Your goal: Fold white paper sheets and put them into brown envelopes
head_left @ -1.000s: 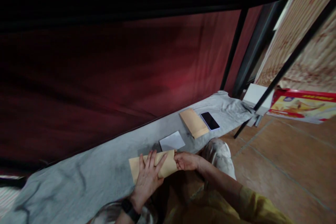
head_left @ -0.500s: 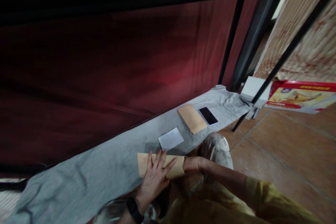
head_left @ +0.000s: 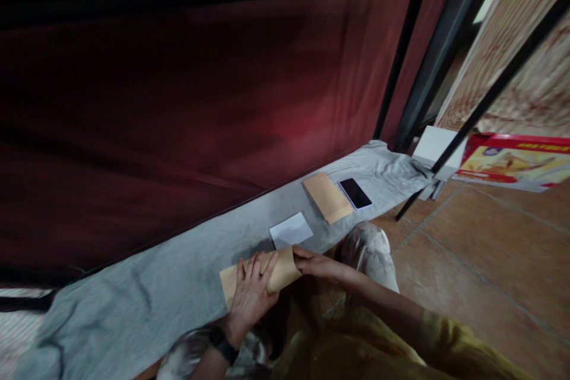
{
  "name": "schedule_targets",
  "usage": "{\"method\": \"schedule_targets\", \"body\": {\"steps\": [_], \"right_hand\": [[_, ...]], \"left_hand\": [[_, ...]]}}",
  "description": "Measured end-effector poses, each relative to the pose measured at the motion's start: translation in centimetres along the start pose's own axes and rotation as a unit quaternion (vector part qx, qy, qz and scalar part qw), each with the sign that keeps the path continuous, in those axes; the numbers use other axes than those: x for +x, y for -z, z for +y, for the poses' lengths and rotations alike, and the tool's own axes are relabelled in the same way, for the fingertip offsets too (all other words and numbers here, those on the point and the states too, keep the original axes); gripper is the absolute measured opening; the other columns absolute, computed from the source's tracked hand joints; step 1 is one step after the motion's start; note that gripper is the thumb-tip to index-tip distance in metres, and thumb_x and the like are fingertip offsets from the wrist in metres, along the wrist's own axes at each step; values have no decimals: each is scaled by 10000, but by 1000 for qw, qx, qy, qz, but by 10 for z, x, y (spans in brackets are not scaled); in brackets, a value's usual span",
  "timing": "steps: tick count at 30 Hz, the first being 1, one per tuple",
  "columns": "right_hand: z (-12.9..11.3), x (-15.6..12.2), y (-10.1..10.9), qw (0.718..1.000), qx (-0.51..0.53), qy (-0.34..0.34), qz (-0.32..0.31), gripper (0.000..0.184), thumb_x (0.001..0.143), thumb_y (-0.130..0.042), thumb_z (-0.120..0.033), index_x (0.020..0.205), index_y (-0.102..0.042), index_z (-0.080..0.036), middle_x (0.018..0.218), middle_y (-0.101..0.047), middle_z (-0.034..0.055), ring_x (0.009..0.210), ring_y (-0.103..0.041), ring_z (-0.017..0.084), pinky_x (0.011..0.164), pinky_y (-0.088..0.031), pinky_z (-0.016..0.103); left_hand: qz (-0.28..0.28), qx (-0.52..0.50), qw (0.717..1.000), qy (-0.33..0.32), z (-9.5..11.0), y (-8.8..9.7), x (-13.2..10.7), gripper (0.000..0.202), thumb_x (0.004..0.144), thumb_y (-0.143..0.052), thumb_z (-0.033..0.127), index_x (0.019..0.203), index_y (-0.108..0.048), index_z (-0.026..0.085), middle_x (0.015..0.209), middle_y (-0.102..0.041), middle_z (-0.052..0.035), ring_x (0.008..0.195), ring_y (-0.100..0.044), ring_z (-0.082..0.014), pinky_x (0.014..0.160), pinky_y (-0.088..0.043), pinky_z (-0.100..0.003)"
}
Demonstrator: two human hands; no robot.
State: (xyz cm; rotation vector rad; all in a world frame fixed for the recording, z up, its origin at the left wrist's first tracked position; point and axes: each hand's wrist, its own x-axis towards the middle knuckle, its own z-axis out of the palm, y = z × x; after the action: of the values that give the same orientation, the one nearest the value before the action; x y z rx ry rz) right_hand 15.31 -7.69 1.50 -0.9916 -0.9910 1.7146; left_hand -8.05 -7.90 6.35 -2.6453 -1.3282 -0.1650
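Note:
A brown paper envelope is between my hands, at the near edge of the grey cloth-covered bench. My left hand, with a dark band on its wrist, lies across the envelope and holds it, fingers stretched over its top and the thumb by the near edge. At the envelope's right end, which bulges into a curve, my right hand grips the edge; some of its fingertips are hidden by the paper. Just beyond lies a white card or sheet of paper. What the envelope contains, if anything, cannot be seen.
Farther right on the bench lie a second brown envelope and a phone with a dark screen. A dark red panel rises behind. Off the right end are a white box, a black pole and a red-yellow carton.
The envelope has shifted left and its right end now curves upward. My right hand has moved left and up to that end's edge. My left hand's fingers have drawn closer together.

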Motion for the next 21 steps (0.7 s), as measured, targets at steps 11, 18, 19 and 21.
{"method": "schedule_targets", "body": {"steps": [11, 18, 19, 21], "right_hand": [[-8, 72, 48, 864, -430, 16, 262, 568, 844, -635, -228, 1389, -502, -142, 1352, -548, 188, 1288, -486, 313, 1083, -368, 414], [-2, 95, 41, 803, -516, -37, 295, 409, 779, -712, -225, 1164, -602, -144, 1194, -630, 169, 1174, -560, 291, 965, -416, 361], [-1, 97, 40, 800, -518, -41, 300, 414, 756, -730, -202, 1146, -606, -145, 1185, -635, 168, 1161, -565, 294, 955, -417, 363], [0, 101, 41, 800, -513, -43, 307, 408, 725, -749, -166, 1110, -614, -152, 1154, -648, 158, 1130, -577, 292, 930, -419, 360]], "left_hand": [[27, -5, 991, 134, -33, -26, -15, 955, 798, -663, 342, 1587, -158, 156, 1369, -539, -177, 1258, -488, -345, 1118, -282, -538], [4, 0, 987, 162, -44, -39, -14, 987, 755, -689, 312, 1585, -173, 175, 1359, -546, -164, 1244, -491, -351, 1101, -295, -545], [2, 0, 986, 165, -45, -40, -14, 990, 747, -693, 311, 1584, -181, 175, 1355, -548, -163, 1236, -495, -352, 1098, -298, -542], [-5, -2, 985, 172, -47, -42, -12, 998, 736, -699, 311, 1582, -189, 170, 1349, -552, -165, 1226, -498, -353, 1094, -303, -539]]}}
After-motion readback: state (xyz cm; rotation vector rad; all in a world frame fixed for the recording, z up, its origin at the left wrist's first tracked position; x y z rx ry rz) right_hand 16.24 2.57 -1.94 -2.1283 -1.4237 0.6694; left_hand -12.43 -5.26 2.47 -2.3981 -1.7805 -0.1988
